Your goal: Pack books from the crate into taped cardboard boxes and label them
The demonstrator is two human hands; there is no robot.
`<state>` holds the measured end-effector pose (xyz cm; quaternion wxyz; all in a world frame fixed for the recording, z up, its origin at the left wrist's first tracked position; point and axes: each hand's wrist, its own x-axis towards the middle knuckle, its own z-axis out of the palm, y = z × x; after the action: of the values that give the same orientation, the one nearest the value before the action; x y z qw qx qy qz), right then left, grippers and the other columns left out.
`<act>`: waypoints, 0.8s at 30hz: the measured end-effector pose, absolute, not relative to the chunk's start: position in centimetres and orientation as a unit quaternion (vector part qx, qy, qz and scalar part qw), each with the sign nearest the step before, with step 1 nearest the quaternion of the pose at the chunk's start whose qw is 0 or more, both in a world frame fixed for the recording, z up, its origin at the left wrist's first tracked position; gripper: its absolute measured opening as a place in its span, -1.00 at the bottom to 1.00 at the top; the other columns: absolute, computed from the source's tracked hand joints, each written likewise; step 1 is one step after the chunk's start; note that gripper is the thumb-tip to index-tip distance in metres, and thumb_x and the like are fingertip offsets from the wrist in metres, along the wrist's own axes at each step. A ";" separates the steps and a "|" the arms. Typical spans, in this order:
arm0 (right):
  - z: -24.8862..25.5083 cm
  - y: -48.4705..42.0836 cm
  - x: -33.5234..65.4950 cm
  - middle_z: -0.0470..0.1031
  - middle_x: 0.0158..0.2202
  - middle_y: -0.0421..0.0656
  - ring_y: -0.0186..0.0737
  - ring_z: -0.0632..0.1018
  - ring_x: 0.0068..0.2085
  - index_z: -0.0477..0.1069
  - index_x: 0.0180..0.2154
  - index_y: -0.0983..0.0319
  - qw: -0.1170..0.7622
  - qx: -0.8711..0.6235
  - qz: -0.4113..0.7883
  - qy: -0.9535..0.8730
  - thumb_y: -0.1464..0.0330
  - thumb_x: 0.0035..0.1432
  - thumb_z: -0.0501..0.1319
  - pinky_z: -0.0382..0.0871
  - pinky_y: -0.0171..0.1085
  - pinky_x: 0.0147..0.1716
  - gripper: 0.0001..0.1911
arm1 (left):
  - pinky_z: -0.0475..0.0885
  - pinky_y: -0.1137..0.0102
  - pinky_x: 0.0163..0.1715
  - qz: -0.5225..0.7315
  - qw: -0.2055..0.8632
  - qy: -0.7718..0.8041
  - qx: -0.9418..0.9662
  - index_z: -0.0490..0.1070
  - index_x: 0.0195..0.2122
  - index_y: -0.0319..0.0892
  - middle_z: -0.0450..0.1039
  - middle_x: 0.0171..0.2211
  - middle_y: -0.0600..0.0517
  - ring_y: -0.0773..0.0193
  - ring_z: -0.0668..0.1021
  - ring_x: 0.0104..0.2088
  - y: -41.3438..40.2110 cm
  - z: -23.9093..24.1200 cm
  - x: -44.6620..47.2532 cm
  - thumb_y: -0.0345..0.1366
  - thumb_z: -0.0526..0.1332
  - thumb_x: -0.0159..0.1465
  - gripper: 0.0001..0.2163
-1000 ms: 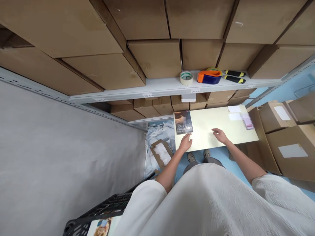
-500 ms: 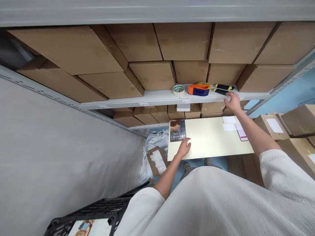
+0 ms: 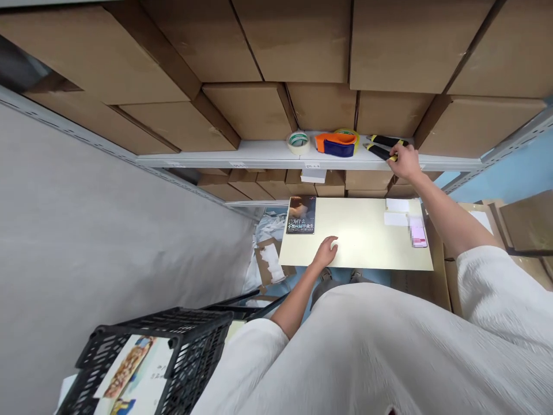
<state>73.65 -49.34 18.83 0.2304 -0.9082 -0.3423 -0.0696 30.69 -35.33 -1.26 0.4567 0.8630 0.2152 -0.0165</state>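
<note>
My right hand (image 3: 405, 162) reaches up to the grey shelf (image 3: 259, 154) and curls over the handle ends of a black and yellow hand tool (image 3: 382, 145) that lies there. Beside the tool sit an orange and blue tape dispenser (image 3: 336, 144) and a roll of tape (image 3: 298, 141). My left hand (image 3: 326, 252) rests palm down, fingers apart, on the pale yellow table (image 3: 363, 242) near its front edge. A dark book (image 3: 301, 214) lies at the table's far left corner, apart from the hand.
Brown cardboard boxes (image 3: 254, 109) fill the shelves above and behind the table. White slips (image 3: 396, 211) and a pink item (image 3: 417, 231) lie at the table's right end. A black plastic crate (image 3: 181, 340) with printed books stands at my lower left. A grey wall runs along the left.
My right hand lifted off the table, rose to the shelf and settled on the black and yellow tool. My left hand stayed on the table. The view shifted, bringing the crate further into sight.
</note>
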 end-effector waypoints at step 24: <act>-4.8 -70.5 51.3 0.57 -0.13 -0.03 0.01 0.55 -0.09 0.39 -0.21 0.14 0.167 -0.964 0.207 0.013 0.38 0.13 0.29 0.36 -0.17 -0.22 -0.83 | 0.45 0.10 0.40 -0.133 0.455 0.152 0.867 0.55 0.24 -0.11 0.54 0.30 -0.12 0.08 0.57 0.30 -36.5 -3.6 32.9 -0.40 0.18 0.45 -0.62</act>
<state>51.26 -70.53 -4.85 0.1673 -0.9638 0.0128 0.2074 32.93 -36.46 -3.62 0.4548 0.8674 0.1518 -0.1331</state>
